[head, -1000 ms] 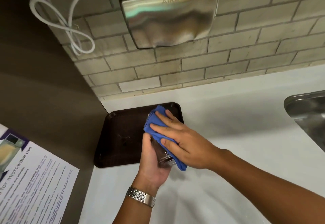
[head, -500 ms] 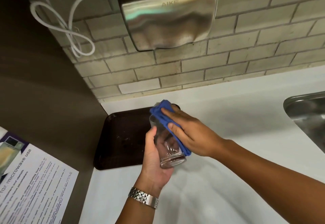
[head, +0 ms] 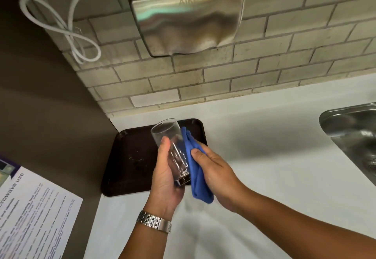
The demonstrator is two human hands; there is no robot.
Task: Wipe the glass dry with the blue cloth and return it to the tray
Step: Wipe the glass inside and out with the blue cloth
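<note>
My left hand (head: 165,175) grips a clear drinking glass (head: 169,136) around its lower half, holding it tilted with the open mouth pointing up and away. My right hand (head: 215,169) holds a folded blue cloth (head: 196,169) and presses it against the right side of the glass. Both are above the right part of a dark brown tray (head: 130,157), which lies on the white counter in the corner.
A steel hand dryer (head: 187,14) hangs on the tiled wall above, with a looped white cable (head: 67,32) to its left. A steel sink (head: 354,136) is at the right edge. A printed notice (head: 30,218) hangs on the brown wall at left.
The cloth has slid off the top of the glass down its right side, uncovering the mouth. The glass has been raised a little and tilted more upright.
</note>
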